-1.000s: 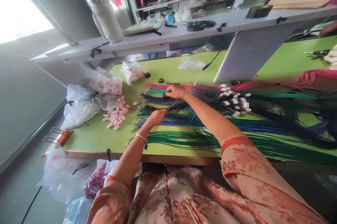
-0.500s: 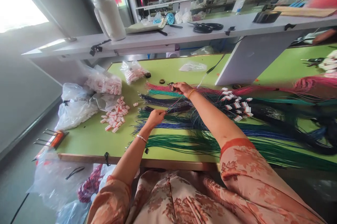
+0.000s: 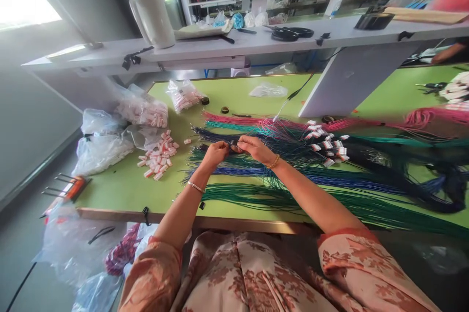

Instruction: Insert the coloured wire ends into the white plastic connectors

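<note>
Here: small black tape roll (image 3: 233,144), matte, partly hidden, clamped by right hand (image 3: 254,149); left hand (image 3: 217,152) pinched together alongside; dark wires (image 3: 211,134) beyond.

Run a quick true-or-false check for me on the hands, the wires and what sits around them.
1. The right hand has a black tape roll at its fingertips. True.
2. The left hand is far from the right hand. False: the two are close together, above the wires.
3. The loose connector pile lies to the right of both hands. False: the connector pile lies to their left.
4. The green wires are the bundle nearest the table's front edge. True.
5. The white jug stands among the wires. False: the white jug is on the raised shelf.
</note>
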Available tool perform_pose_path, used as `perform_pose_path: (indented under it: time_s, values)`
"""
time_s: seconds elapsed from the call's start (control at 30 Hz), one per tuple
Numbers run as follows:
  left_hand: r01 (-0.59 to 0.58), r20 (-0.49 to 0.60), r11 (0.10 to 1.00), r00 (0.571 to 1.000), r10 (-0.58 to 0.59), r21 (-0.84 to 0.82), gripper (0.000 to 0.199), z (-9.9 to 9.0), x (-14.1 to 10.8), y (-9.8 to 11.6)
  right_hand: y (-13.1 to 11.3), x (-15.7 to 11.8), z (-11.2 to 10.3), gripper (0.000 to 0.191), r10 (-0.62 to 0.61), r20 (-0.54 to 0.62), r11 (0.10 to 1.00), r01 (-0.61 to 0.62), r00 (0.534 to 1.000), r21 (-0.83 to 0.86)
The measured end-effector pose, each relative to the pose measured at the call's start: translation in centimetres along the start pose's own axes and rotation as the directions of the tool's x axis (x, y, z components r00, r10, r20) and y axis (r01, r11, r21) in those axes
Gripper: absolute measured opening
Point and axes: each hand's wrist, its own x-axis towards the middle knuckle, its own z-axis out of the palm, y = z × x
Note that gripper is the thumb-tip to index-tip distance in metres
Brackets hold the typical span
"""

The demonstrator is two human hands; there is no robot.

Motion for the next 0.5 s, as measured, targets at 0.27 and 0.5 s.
perform_pose_path:
  time_s: [0.27, 0.5]
  values:
    - [-0.01, 0.022, 1.0, 1.0, 0.01, -0.011, 0.024, -0.3, -0.9, 0.8, 3.1, -1.6, 0.9, 0.029, -0.081, -0.117, 0.94, 0.037, 0.99, -0.34]
    - [-0.157, -0.063, 0.951, 0.982, 0.179, 0.267, 0.027, -0.1, -1.0, 0.3, 3.4, -2.1, 1.5, 0.029, -0.09, -0.114, 0.926, 0.041, 0.989, -0.375]
